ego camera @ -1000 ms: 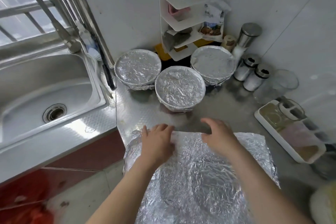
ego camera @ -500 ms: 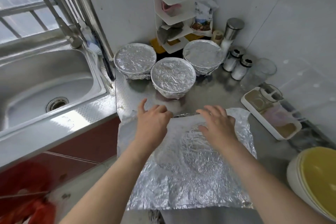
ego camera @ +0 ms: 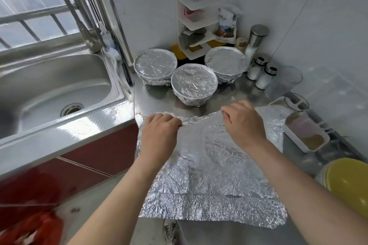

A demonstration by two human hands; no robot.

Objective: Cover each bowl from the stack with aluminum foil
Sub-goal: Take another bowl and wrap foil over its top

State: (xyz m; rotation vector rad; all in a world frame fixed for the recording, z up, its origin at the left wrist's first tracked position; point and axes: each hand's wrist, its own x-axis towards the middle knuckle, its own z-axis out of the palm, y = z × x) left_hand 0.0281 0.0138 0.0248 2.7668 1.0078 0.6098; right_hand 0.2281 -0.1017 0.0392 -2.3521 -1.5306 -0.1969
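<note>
From the head camera, a wide foil sheet (ego camera: 215, 165) lies crumpled on the steel surface (ego camera: 159, 97) directly before the person, and its near edge hangs a little over the front of the surface. Both hands are at its far edge. The left hand (ego camera: 159, 135), at about 10 o'clock on the sheet, has its fingers curled over the edge and grips it. The right hand (ego camera: 245, 125), at about 1 o'clock, pinches the same edge, which is lifted a little there.

At 12 o'clock from the sheet stand three bowls already wrapped in foil: the left covered bowl (ego camera: 155, 65), the middle covered bowl (ego camera: 194, 83), which is nearest to the hands, and the right covered bowl (ego camera: 225, 63). They stand close together; I cannot tell if they touch.

At 3 o'clock, near the picture's edge, is the stack of yellow bowls (ego camera: 348, 185), uncovered. A white tray (ego camera: 304, 131) lies at 2 o'clock, just beside the sheet. The sink (ego camera: 49, 85) is at 9 o'clock.
</note>
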